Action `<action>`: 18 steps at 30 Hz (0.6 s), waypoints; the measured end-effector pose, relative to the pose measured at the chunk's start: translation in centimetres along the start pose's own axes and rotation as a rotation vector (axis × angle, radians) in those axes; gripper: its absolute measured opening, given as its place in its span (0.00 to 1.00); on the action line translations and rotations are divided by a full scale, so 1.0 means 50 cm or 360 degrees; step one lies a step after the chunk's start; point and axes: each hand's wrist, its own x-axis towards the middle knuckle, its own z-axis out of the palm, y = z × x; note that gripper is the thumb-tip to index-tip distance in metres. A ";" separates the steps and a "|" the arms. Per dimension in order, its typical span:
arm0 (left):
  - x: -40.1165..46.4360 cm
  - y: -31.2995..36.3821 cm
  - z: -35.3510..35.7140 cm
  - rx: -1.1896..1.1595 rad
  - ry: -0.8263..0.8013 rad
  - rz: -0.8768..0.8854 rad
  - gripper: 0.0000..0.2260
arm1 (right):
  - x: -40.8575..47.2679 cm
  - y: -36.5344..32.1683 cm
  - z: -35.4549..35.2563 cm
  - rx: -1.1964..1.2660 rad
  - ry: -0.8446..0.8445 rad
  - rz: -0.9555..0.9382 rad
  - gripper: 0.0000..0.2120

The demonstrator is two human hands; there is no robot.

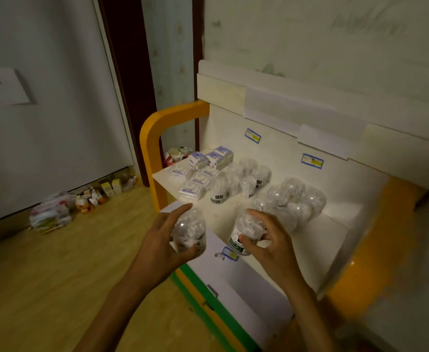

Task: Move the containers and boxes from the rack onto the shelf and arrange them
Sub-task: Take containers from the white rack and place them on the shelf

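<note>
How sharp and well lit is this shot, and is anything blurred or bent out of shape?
Head view: dim, warm indoor light; the whole frame is soft, with motion blur on the left hand and right hand and the clear containers they hold, so the labels are unreadable; the wide-angle lens bows the orange shelf frame and door edge; no strong glare.

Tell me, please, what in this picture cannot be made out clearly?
- Head view: the label on the jar in the right hand is partly covered by the fingers.
- The contents of the jar in the left hand are blurred.
- The tags on the shelf back are too small to read.
- The bag on the floor is blurred.
</note>
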 end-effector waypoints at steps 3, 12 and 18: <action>0.084 -0.041 -0.011 0.0004 -0.0058 0.0016 0.36 | 0.076 0.018 0.031 -0.0032 0.0067 0.0023 0.24; 0.284 -0.146 -0.010 -0.0031 -0.0171 0.0162 0.37 | 0.219 0.054 0.084 -0.0144 0.0303 0.0127 0.25; 0.409 -0.217 -0.003 -0.0155 -0.0347 0.0290 0.37 | 0.301 0.081 0.130 -0.0386 0.0542 0.0236 0.24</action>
